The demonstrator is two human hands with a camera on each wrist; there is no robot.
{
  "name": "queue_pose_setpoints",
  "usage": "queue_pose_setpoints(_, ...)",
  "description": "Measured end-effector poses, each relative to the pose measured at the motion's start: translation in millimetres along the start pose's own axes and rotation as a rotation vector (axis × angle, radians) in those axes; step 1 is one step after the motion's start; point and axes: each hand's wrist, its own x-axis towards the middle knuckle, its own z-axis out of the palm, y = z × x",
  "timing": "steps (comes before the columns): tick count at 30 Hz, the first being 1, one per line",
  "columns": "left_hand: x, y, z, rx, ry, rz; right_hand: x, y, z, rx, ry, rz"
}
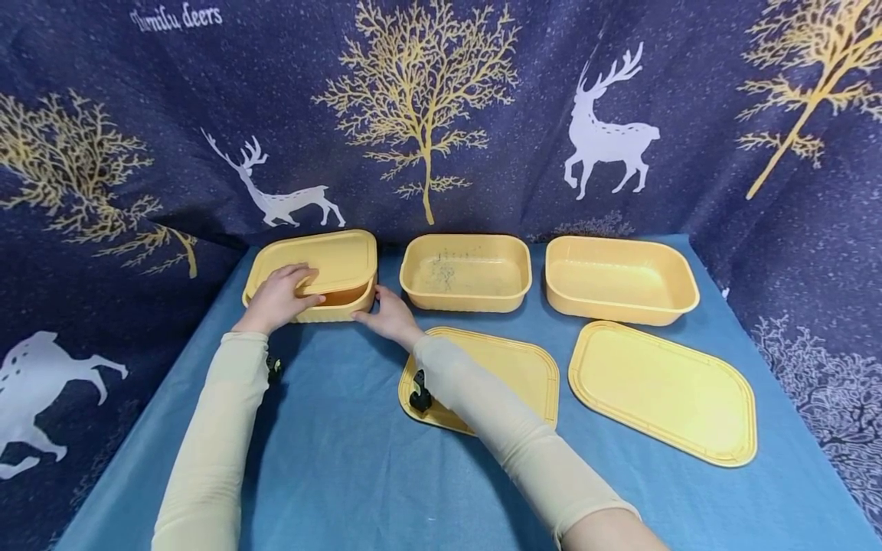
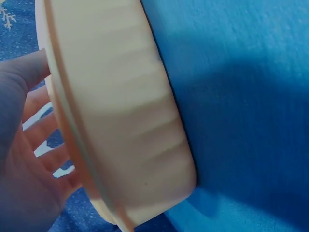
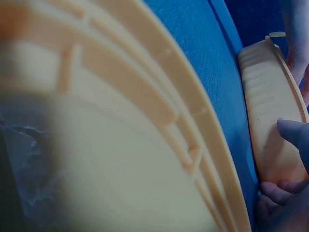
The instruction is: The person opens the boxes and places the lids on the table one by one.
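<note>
At the back left stands a yellow box (image 1: 336,312) under a lid (image 1: 317,256) that sits askew, a gap showing along the front. My left hand (image 1: 276,298) holds the lid near its front left, fingers over the top and thumb by the front rim. In the left wrist view the thumb touches the rim of the box (image 2: 120,111); the fingertips are partly hidden behind it. My right hand (image 1: 391,315) grips the box's front right corner, thumb on the front wall and fingers round the side, as the right wrist view of the box (image 3: 273,106) also shows.
Two uncovered yellow boxes, a middle one (image 1: 465,302) and a right one (image 1: 620,306), stand along the back. Before them lie two loose lids, one (image 1: 510,375) partly under my right forearm, the other (image 1: 661,390) farther right. A patterned dark cloth (image 1: 468,184) hangs behind the blue-covered table (image 1: 331,459).
</note>
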Motion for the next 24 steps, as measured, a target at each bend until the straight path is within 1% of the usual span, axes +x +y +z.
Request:
queue_pose_setpoints(3, 1.8, -3.2, 2.5, -0.009, -0.033, -0.005, -0.6, 0.6, 1.1, 0.004, 0.000, 0.003)
queue_pose_setpoints(5, 2.2, -5.3, 4.0, -0.012, -0.042, -0.008, -0.9, 0.9, 1.7, 0.006, 0.002, 0.000)
queue_pose_setpoints(8, 2.0, -8.5, 6.3, -0.007, -0.026, 0.011, -1.4, 1.3, 1.9, 0.007, 0.007, -0.004)
queue_pose_setpoints(15, 1.1, -14.8, 10.7, 0.016, 0.110, 0.108, -0.7, 1.7, 0.3, -0.007, 0.005, -0.014)
queue_pose_setpoints(20, 2.3, -13.2, 9.4, 0.065, 0.209, 0.160, -0.3, 0.6, -1.2, -0.010, 0.001, -0.017)
queue_pose_setpoints(24, 3.4, -9.9, 8.0, 0.094, 0.267, 0.187, -0.5, 0.3, -1.7, -0.005, -0.002, -0.012)
